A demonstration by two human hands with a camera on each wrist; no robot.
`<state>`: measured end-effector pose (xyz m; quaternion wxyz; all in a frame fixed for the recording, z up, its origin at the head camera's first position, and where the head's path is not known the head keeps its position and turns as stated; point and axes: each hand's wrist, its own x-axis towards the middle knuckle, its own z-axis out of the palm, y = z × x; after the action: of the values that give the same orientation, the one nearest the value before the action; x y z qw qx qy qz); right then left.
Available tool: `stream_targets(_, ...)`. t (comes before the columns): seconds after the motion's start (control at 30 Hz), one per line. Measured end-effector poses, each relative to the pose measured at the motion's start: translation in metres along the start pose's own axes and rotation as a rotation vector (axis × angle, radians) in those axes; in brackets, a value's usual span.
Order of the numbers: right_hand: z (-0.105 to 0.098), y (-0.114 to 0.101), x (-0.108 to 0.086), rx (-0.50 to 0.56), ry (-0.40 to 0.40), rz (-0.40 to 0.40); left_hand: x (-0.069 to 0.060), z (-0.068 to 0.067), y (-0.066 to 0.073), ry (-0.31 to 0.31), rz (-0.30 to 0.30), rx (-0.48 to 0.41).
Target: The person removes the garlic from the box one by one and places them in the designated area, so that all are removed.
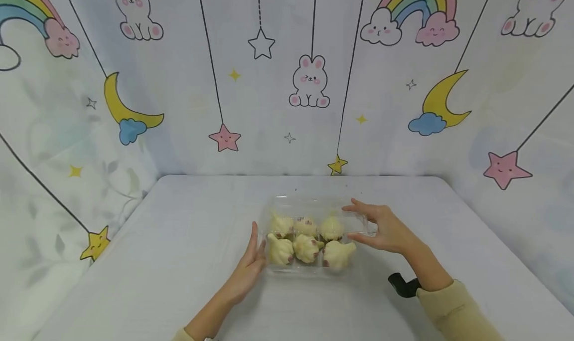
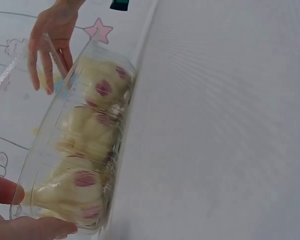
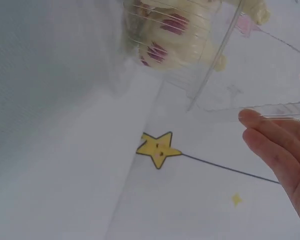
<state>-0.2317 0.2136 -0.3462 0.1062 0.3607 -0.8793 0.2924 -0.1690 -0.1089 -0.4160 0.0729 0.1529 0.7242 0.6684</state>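
A clear plastic box [image 1: 309, 271] sits in the middle of the table, with several cream garlic bulbs [image 1: 307, 249] with purple patches in two rows inside. Its clear lid [image 1: 314, 206] stands partly raised; the back row shows through it. At the box's left end, my left hand [image 1: 246, 271] grips the corner, thumb and fingers on either side in the left wrist view. My right hand [image 1: 383, 226] holds the lid's right edge between thumb and fingers. In the right wrist view, fingertips [image 3: 250, 117] meet the lid's edge.
White cloth covers the table [image 1: 179, 251]. A curtain [image 1: 278, 106] printed with rabbits, stars and moons hangs behind and at the sides. Beside the right sleeve [image 1: 457, 306] is a dark curved object [image 1: 403, 285].
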Motion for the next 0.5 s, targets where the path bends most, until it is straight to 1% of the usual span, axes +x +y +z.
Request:
stream_targets(0.17,-0.005,0.004,0.013,0.015,0.005,0.016,0.001,0.0,0.001,0.005,-0.016,0.008)
stream_targets(0.33,-0.012,0.008,0.024,0.017,0.031,0.046,0.0,0.0,0.0,-0.016,0.0,0.013)
stream_targets(0.5,-0.015,0.011,0.032,-0.01,0.041,0.116,0.001,0.001,-0.001,-0.031,0.024,0.033)
